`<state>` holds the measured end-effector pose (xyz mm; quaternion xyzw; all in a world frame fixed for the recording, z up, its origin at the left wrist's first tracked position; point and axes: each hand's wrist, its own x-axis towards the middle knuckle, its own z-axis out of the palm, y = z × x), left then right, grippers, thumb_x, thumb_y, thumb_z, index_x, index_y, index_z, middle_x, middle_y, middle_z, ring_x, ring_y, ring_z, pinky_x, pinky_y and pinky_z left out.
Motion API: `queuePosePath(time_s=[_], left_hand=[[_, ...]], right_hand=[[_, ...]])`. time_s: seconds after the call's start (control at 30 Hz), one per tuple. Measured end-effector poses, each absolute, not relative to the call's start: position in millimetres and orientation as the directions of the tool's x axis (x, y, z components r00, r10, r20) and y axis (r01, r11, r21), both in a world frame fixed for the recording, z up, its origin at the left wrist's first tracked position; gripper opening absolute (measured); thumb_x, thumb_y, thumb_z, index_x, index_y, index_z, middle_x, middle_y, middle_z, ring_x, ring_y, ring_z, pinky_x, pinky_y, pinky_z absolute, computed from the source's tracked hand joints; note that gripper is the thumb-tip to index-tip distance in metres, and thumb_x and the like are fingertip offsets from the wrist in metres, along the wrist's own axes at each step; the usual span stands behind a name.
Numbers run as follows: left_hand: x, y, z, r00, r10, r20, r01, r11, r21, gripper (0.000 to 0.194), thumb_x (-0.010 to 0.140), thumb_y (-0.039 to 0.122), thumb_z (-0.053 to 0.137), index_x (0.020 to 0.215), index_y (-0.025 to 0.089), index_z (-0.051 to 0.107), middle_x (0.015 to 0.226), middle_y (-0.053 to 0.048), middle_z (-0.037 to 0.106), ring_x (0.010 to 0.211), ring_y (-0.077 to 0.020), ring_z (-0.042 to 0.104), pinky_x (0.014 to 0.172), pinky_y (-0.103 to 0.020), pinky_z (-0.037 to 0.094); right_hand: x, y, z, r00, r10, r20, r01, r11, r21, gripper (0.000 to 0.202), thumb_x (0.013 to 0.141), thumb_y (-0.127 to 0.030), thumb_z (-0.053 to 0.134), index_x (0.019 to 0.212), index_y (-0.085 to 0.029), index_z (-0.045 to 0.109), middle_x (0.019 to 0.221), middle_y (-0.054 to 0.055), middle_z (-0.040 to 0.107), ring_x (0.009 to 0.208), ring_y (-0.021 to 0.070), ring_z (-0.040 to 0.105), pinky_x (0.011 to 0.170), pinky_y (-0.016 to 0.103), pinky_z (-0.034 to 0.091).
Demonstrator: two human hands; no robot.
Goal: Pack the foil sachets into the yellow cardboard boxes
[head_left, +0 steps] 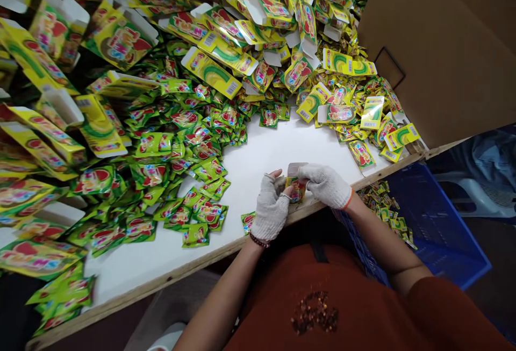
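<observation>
Just by the edge (303,211), hands (271,208) hold a box (297,192).

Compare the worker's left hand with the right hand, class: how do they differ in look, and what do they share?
The left hand has bare fingertips showing, while the right hand shows only gloved fingers. A dark beaded bracelet circles the left wrist; no bracelet shows at the right wrist, where the glove ends in an orange edge. Both wear whitish gloves and touch the small box.
</observation>
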<state>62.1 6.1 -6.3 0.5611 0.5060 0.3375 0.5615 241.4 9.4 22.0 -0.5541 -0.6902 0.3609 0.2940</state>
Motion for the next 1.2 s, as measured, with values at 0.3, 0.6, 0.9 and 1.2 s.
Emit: queuePosePath(time_s=[0.3,0.6,0.9,1.2], left_hand=[[45.2,10.4,-5.0,0.303,0.923,-0.237,0.178,0.189,0.966,0.035,0.082,0.038,0.064,0.110,0.018,0.058,0.105,-0.007,0.068,0.095,-0.0187,0.065,0.082,-0.031,0.055],[48.3,25.2,0.2,0.199,0.933,-0.298,0.116,0.280,0.953,0.036,0.076,0.041,0.067,0.101,0.017,0.059,0.089,-0.004,0.067,0.082,-0.0172,0.063,0.075,-0.030,0.053],[42.1,29.3,-0.9,0.288,0.946,-0.149,0.303,0.057,0.951,0.021,0.081,0.037,0.062,0.087,0.018,0.068,0.090,-0.004,0.070,0.086,-0.0186,0.063,0.083,-0.032,0.051],[42.2,29.8,13.6,0.281,0.934,-0.222,0.256,0.150,0.955,0.025,0.082,0.041,0.063,0.082,0.017,0.070,0.079,-0.002,0.068,0.074,-0.0154,0.060,0.068,-0.026,0.049]], right_hand=[[220.7,-17.3,-15.5,0.160,0.977,-0.143,0.269,-0.183,-0.946,0.025,0.084,-0.033,0.059,0.102,-0.016,0.063,0.094,0.006,0.068,0.078,0.0169,0.063,0.076,0.031,0.053],[220.0,0.5,-4.9,0.022,1.000,-0.019,0.435,-0.027,-0.900,0.015,0.087,-0.029,0.052,0.079,-0.018,0.059,0.076,0.002,0.061,0.075,0.0153,0.057,0.075,0.029,0.047],[221.4,6.1,-4.0,-0.062,0.998,-0.025,0.419,0.003,-0.908,0.019,0.089,-0.027,0.052,0.095,-0.017,0.066,0.091,0.005,0.069,0.086,0.0170,0.063,0.081,0.029,0.048],[215.6,10.3,8.7,-0.127,0.992,0.016,0.479,0.076,-0.874,0.021,0.091,-0.031,0.054,0.088,-0.016,0.068,0.079,0.003,0.067,0.074,0.0145,0.059,0.070,0.025,0.043]])
